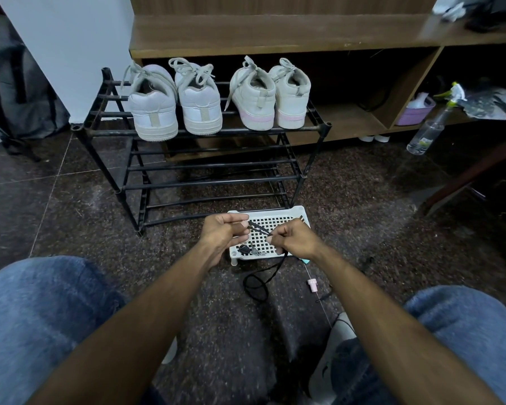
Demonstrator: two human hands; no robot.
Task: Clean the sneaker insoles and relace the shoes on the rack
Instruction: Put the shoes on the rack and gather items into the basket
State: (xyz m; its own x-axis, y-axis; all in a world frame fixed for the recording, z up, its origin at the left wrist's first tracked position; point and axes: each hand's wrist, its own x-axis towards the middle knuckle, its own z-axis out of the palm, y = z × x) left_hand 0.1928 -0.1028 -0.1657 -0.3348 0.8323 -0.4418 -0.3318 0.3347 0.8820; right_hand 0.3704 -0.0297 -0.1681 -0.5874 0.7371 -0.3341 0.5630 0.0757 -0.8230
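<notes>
Two pairs of white sneakers stand heel-out on the top tier of a black shoe rack [323,127]: one pair [176,103] at the left, a pink-soled pair [270,97] at the right, all with pale laces. Above a white perforated tray [297,212] on the floor, my left hand [224,232] and my right hand [294,239] each pinch a black shoelace [259,229] stretched between them. The lace's free length [257,283] loops down onto the floor below my right hand.
A wooden shelf unit [275,33] stands behind the rack. A clear spray bottle [430,127] and a purple tub [415,111] are at the right. Small dark items [247,250] lie in the tray. A pink cap [313,285] lies on the speckled floor. My knees frame the bottom.
</notes>
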